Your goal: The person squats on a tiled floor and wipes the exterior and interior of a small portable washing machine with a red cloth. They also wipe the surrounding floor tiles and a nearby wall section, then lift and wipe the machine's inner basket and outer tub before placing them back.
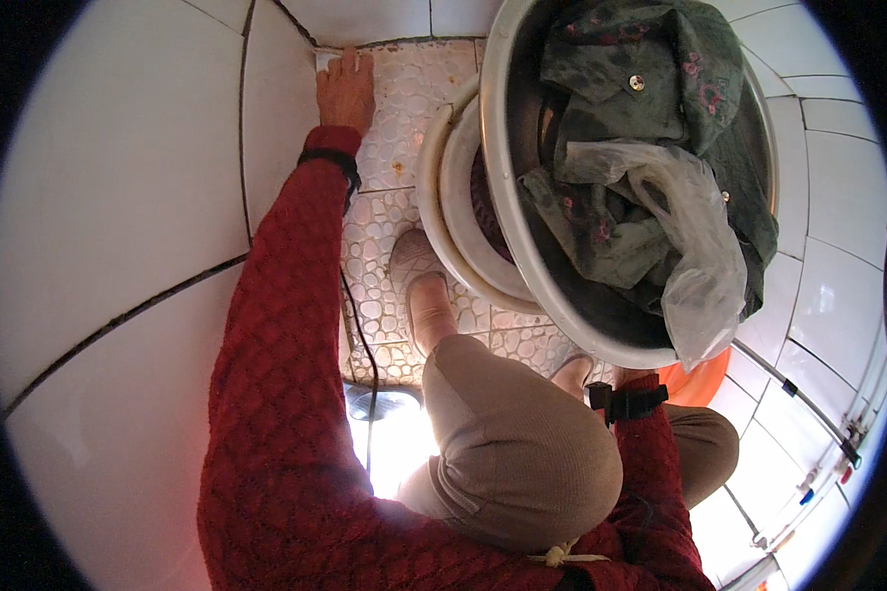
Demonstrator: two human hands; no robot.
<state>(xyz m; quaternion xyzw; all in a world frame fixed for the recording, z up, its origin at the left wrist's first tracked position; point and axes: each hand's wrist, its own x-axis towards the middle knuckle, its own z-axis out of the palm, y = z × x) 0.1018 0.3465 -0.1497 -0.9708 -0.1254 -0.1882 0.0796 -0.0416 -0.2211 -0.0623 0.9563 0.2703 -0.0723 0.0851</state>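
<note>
My left hand (346,89) reaches palm down to the far left floor corner, fingers slightly spread. Something white (327,56) shows by its fingertips; whether the hand holds it is hidden. Of my right hand (633,375) only a sliver near the wrist shows, the rest hidden behind the near rim of a large basin (497,148). The basin holds a dark green garment (628,111) with pink embroidery and shiny buttons. A crumpled translucent plastic bag (702,251) lies over the garment and the basin's rim.
Paler round tubs (432,199) stand beneath the basin, on pebble-patterned floor tiles (392,148). An orange plastic container (698,380) is partly hidden at right. A black cable (373,362) runs past my left arm. White tiled walls (118,148) enclose both sides; pipes (798,395) run along the right.
</note>
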